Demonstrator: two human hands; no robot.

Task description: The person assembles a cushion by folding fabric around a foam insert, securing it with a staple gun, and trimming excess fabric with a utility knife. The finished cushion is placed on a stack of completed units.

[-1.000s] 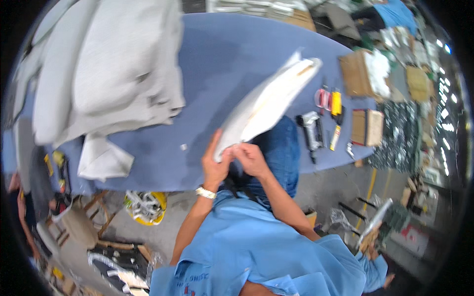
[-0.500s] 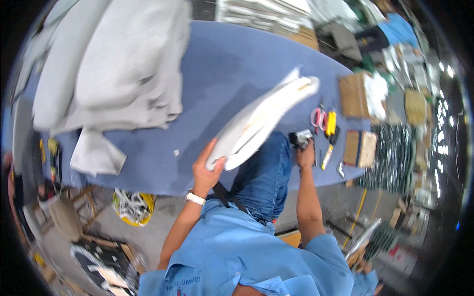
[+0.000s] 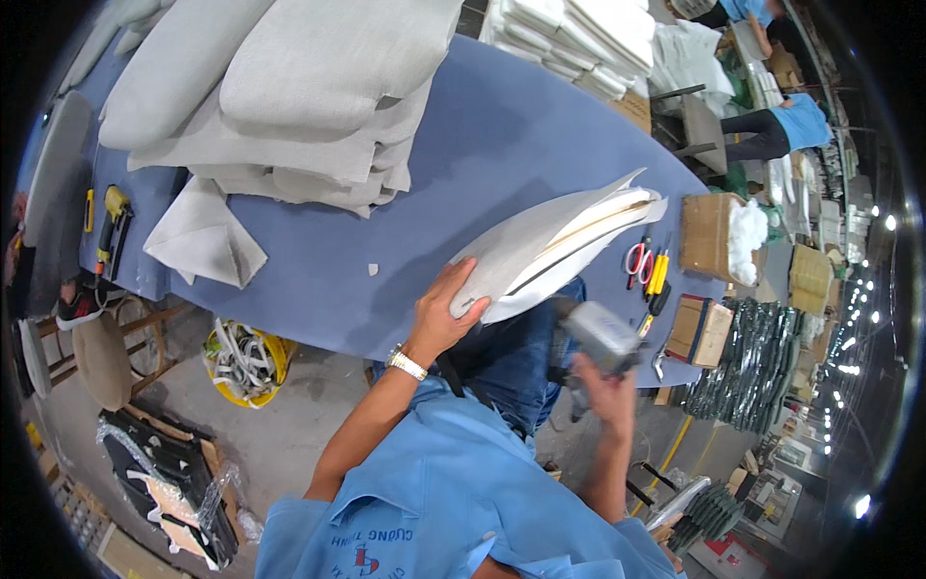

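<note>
My left hand (image 3: 446, 311), with a metal watch at its wrist, is closed on the near end of a curved padded panel (image 3: 550, 246) wrapped in light grey fabric. The panel is held on edge over my thigh and the table's near edge, its white inner layers and a thin wood-coloured strip facing right. In my right hand (image 3: 606, 394) is a grey and black staple gun (image 3: 600, 336), smeared by motion. It is held just right of the panel's near half, apart from it.
Folded grey fabric (image 3: 309, 87) is heaped on the blue table (image 3: 502, 125), with a yellow-black staple gun (image 3: 116, 217) at left. Red-handled scissors (image 3: 639, 262), yellow cutters (image 3: 659, 275) and boxes (image 3: 712, 232) lie at right. A yellow bucket (image 3: 249, 365) of scraps stands on the floor.
My right hand has lifted the staple gun off the tabletop area and brought it back toward me, turning it. The panel has rolled so more of its layered inside shows. The view has shifted.
</note>
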